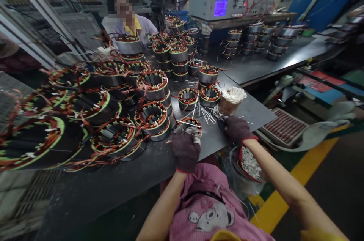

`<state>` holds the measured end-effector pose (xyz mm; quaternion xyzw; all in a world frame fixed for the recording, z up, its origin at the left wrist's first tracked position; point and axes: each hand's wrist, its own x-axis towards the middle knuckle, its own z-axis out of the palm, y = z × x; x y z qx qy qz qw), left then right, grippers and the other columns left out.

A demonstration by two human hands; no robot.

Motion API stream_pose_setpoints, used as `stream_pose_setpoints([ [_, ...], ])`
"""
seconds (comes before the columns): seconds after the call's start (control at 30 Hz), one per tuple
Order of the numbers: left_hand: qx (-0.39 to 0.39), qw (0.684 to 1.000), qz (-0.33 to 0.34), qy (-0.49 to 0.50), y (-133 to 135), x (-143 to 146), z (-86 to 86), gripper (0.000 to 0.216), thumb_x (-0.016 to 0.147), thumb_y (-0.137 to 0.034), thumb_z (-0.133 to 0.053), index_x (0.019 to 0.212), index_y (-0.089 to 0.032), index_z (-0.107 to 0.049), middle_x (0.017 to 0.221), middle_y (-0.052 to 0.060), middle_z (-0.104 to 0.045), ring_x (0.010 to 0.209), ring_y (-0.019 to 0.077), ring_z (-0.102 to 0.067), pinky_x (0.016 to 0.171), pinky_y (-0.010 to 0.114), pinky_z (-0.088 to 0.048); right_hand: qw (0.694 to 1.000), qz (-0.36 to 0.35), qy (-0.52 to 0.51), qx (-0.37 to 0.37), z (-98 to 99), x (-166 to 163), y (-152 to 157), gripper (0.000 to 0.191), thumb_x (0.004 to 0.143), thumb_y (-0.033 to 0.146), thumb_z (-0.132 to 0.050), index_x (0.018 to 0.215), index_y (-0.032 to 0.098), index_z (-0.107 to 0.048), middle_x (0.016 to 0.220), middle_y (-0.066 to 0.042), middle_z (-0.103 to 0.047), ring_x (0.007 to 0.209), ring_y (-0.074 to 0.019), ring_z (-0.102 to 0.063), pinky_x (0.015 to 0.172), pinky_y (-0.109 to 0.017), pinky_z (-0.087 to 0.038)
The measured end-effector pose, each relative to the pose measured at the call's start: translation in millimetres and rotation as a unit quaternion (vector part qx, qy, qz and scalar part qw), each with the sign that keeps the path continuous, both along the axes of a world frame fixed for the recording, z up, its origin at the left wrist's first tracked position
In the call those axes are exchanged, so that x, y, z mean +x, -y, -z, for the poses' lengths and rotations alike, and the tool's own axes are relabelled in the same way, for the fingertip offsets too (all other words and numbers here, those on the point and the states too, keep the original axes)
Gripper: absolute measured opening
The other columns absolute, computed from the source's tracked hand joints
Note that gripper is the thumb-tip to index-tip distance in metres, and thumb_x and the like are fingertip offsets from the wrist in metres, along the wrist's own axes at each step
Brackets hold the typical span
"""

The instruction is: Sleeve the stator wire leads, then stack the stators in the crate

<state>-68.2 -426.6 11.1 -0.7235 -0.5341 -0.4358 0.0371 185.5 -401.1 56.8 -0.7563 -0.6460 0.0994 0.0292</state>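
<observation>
My left hand (186, 148), in a dark glove with pale fingertip coverings, is closed at the near rim of a small wound motor stator (196, 122). A thin white strip lies across the top of that stator, by my fingers. At the table's right side my right hand (239, 129), also gloved, is closed around a dark hand tool (221, 118) whose kind I cannot make out. Several loose white strips (206, 114) lie between my hands. Just beyond my right hand, a brown tub (229, 105) holds a thick bundle of white strips.
Larger stators (113, 138) with copper windings crowd the left of the dark table (153, 165), some stacked. A bucket of white scraps (250, 163) stands below the right edge. Across the table sits a person (145, 24). A test instrument (209, 7) stands behind.
</observation>
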Motion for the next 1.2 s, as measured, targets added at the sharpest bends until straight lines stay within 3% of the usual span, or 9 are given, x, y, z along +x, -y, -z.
stream_pose_setpoints([
  [0.1, 0.027, 1.000, 0.001, -0.006, 2.0, 0.5, -1.3, 0.015, 0.105, -0.025, -0.066, 0.113, -0.023, -0.079, 0.107, 0.014, -0.083, 0.116, 0.0396, -0.078, 0.108, 0.062, -0.061, 0.997, 0.008, 0.048, -0.056, 2.2, -1.3, -8.9, 0.030, 0.100, 0.026, -0.065, 0.117, 0.008, -0.083, 0.119, -0.030, -0.082, 0.106, -0.0386, -0.082, 0.087, -0.043, -0.060],
  [0.23, 0.035, 0.996, 0.069, -0.048, 21.3, -19.8, -20.4, 0.021, 0.108, -0.024, -0.069, 0.128, -0.020, -0.074, 0.129, 0.017, -0.081, 0.136, 0.0385, -0.072, 0.125, 0.064, -0.051, 0.997, 0.021, 0.050, -0.052, -3.8, 3.4, -13.2, 0.039, 0.103, 0.041, -0.067, 0.115, 0.008, -0.084, 0.115, -0.031, -0.083, 0.101, -0.0396, -0.082, 0.081, -0.043, -0.059],
  [0.33, 0.021, 0.993, 0.069, -0.094, 32.0, -39.6, -25.9, 0.028, 0.105, -0.025, -0.073, 0.132, -0.020, -0.074, 0.144, 0.019, -0.076, 0.144, 0.0422, -0.066, 0.130, 0.070, -0.042, 0.997, 0.033, 0.058, -0.033, -12.6, 16.9, -3.3, 0.039, 0.101, 0.041, -0.066, 0.122, 0.012, -0.082, 0.119, -0.026, -0.084, 0.102, -0.0356, -0.081, 0.081, -0.040, -0.056],
  [0.5, 0.000, 0.996, 0.030, -0.084, 28.3, -38.7, -6.7, 0.024, 0.102, -0.029, -0.075, 0.124, -0.024, -0.084, 0.126, 0.017, -0.082, 0.122, 0.0429, -0.073, 0.109, 0.066, -0.053, 0.998, 0.007, 0.061, 0.017, -24.7, 28.9, 27.2, 0.044, 0.104, 0.044, -0.060, 0.139, 0.021, -0.075, 0.125, -0.015, -0.085, 0.107, -0.0318, -0.080, 0.082, -0.036, -0.051],
  [0.73, -0.095, 0.994, -0.004, -0.053, 21.8, -6.1, 8.2, 0.026, 0.106, -0.038, -0.072, 0.119, -0.022, -0.087, 0.118, 0.018, -0.084, 0.115, 0.0416, -0.073, 0.110, 0.065, -0.049, 0.981, -0.182, 0.066, -0.013, -36.3, 20.0, 62.5, 0.060, 0.104, 0.060, -0.060, 0.144, 0.017, -0.072, 0.116, -0.016, -0.084, 0.101, -0.0342, -0.077, 0.085, -0.039, -0.045],
  [0.9, -0.103, 0.994, 0.011, -0.047, 21.2, -8.0, 8.4, 0.026, 0.107, -0.037, -0.069, 0.116, -0.020, -0.086, 0.121, 0.019, -0.083, 0.116, 0.0422, -0.072, 0.106, 0.062, -0.049, 0.967, -0.197, 0.155, -0.042, -47.6, 0.7, 61.7, 0.054, 0.108, 0.058, -0.055, 0.134, 0.016, -0.075, 0.109, -0.019, -0.084, 0.098, -0.0349, -0.076, 0.083, -0.040, -0.040],
  [1.0, -0.105, 0.993, 0.016, -0.052, 21.3, -9.4, 9.4, 0.025, 0.105, -0.035, -0.071, 0.116, -0.019, -0.086, 0.123, 0.020, -0.081, 0.116, 0.0426, -0.071, 0.105, 0.061, -0.049, 0.963, -0.171, 0.195, -0.074, -58.2, -2.4, 52.2, 0.049, 0.110, 0.057, -0.054, 0.125, 0.018, -0.079, 0.101, -0.019, -0.084, 0.092, -0.0351, -0.076, 0.077, -0.039, -0.036],
  [1.1, -0.093, 0.994, 0.005, -0.057, 21.1, -8.5, 10.1, 0.023, 0.103, -0.034, -0.073, 0.115, -0.020, -0.086, 0.120, 0.019, -0.082, 0.115, 0.0422, -0.070, 0.104, 0.060, -0.049, 0.968, -0.135, 0.207, -0.052, -67.5, 0.0, 39.8, 0.049, 0.110, 0.055, -0.058, 0.124, 0.013, -0.079, 0.104, -0.023, -0.084, 0.094, -0.0367, -0.077, 0.078, -0.040, -0.036],
  [1.2, -0.097, 0.994, 0.007, -0.056, 19.8, -10.5, 8.4, 0.022, 0.104, -0.034, -0.071, 0.115, -0.020, -0.085, 0.117, 0.019, -0.081, 0.114, 0.0422, -0.070, 0.105, 0.061, -0.049, 0.968, -0.166, 0.187, -0.026, -69.0, 3.0, 26.3, 0.049, 0.108, 0.054, -0.063, 0.126, 0.011, -0.078, 0.111, -0.025, -0.084, 0.098, -0.0376, -0.077, 0.082, -0.041, -0.038],
])
